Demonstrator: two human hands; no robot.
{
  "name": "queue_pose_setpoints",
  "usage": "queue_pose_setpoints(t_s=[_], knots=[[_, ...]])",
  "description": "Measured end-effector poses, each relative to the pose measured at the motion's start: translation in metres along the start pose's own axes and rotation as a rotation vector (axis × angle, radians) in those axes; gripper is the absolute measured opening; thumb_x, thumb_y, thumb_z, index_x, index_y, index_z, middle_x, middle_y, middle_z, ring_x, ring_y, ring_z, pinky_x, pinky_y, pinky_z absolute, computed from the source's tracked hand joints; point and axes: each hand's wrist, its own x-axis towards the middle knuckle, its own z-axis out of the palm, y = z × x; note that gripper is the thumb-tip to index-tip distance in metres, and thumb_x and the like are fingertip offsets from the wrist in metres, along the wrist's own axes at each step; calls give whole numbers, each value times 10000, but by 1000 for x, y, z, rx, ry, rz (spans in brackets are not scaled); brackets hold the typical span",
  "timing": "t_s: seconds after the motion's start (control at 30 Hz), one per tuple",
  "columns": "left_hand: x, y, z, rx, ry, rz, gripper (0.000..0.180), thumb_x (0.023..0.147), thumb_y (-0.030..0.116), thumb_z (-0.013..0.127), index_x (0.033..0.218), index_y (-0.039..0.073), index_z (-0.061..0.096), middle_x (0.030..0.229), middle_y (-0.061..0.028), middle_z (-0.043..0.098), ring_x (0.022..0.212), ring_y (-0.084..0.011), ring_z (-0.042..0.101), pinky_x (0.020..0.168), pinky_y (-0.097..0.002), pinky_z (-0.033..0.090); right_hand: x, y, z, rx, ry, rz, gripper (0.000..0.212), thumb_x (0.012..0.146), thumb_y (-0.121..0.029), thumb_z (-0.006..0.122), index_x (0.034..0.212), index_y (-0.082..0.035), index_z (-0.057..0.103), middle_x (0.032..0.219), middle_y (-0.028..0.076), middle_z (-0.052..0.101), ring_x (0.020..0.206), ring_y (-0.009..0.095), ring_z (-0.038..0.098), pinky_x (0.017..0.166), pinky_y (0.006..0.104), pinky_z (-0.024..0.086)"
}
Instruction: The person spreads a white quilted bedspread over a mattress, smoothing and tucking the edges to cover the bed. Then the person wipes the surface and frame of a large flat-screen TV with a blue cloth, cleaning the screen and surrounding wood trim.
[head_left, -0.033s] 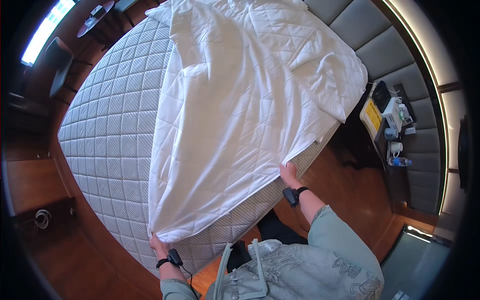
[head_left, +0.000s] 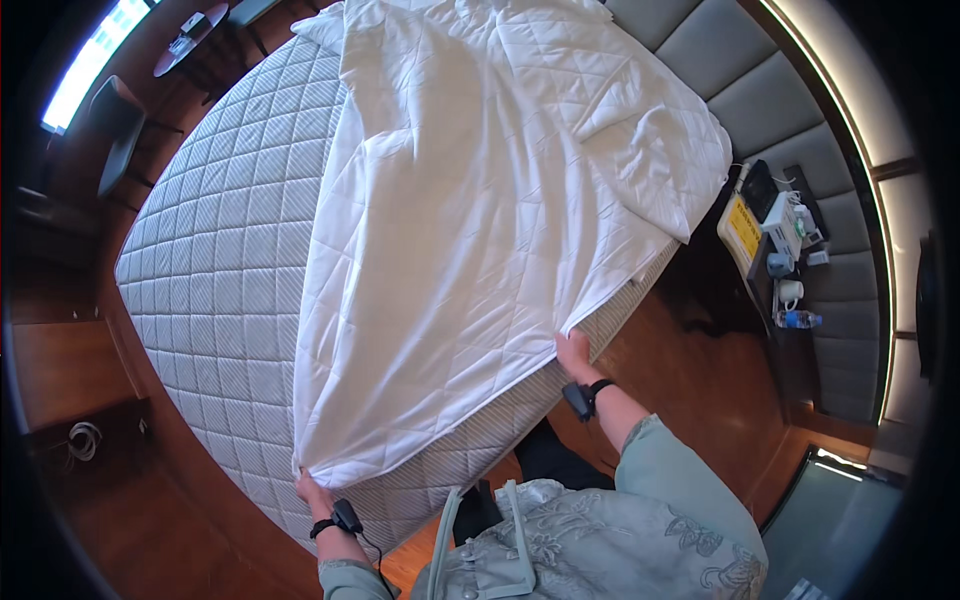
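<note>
A white quilted mattress pad (head_left: 450, 250) lies loose and wrinkled over a grey striped, quilted mattress (head_left: 220, 260). My left hand (head_left: 313, 492) is closed on the pad's near left corner, above the mattress's near side. Farther right, my right hand (head_left: 574, 356) grips the same near edge of the pad, close to the mattress's right border. Between the two hands the hem runs in a slanting line, with a strip of bare mattress on my side of it. The pad's far part is bunched in folds. My fingertips are partly hidden by the cloth.
A bedside table at right holds a yellow card (head_left: 741, 228), a white mug (head_left: 790, 291) and a water bottle (head_left: 799, 320). Behind it runs a grey padded headboard (head_left: 775, 100). A chair (head_left: 122, 135) and a small round table (head_left: 190, 40) stand at far left.
Both hands have shifted very slightly left and toward me, with the pad's near edge in them. The grip of each hand looks the same.
</note>
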Motion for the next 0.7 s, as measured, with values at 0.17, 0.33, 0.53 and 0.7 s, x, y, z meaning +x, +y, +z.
queue_pose_setpoints(t_s=[0.17,0.33,0.53,0.7], knots=[[53,54,-96,266,251,84,353,832,152,692,1082,-72,582,1054,-190,620,854,-299,649,748,-448,555,-119,-18,58,-71,-125,-37,314,828,-263,619,801,49,640,765,272,630,748,411,634,671,483,484],[63,69,-198,172,303,-53,339,823,139,684,1071,-74,597,1038,-186,628,885,-310,649,763,-471,555,-222,25,133,76,-333,114,294,848,-257,602,834,32,652,756,249,651,692,389,648,626,455,507],[86,-23,-305,42,162,-43,342,875,118,601,1141,-91,551,1089,-177,613,918,-305,634,793,-446,526,-249,-9,125,231,-381,332,339,895,-266,619,864,72,620,683,108,636,490,164,585,429,312,455],[75,-56,-271,189,213,46,286,905,81,552,1158,-51,558,1067,-156,625,884,-260,630,747,-401,523,-221,47,154,363,-351,381,238,869,-172,647,976,27,573,830,117,624,661,226,640,500,343,521]])
